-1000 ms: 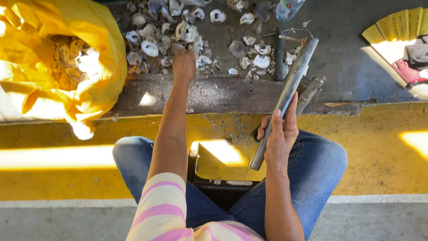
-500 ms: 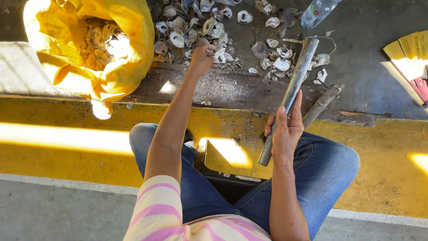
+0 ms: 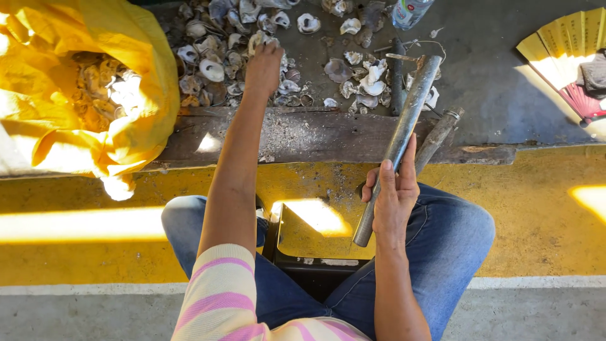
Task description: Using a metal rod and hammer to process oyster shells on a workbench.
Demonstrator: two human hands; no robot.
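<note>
Shells (image 3: 265, 44), pale and ragged like oyster halves, lie heaped across the dark wet ground beyond a worn wooden plank (image 3: 303, 136), close enough to be reached from a seat without leaning far. The left hand (image 3: 264, 63) stretches out over the plank and rests on the near edge of that heap, fingers curled down among the pieces; whether it has one pinched I cannot tell, since the back of the hand hides the fingertips. The right hand (image 3: 392, 202) stays back over the knee, wrapped around the lower part of a long grey metal bar (image 3: 399, 142), thumb laid along it, so the bar slants up with its far end over the plank, near the shells. A second, shorter rod (image 3: 437, 137) lies just beside it on the plank's edge. To the left, an open yellow sack (image 3: 136, 95) holds more shells, its mouth turned toward the heap. A folded yellow-and-red fan (image 3: 565, 53) lies well apart at the right, and a plastic bottle (image 3: 409, 11) stands at the top.
</note>
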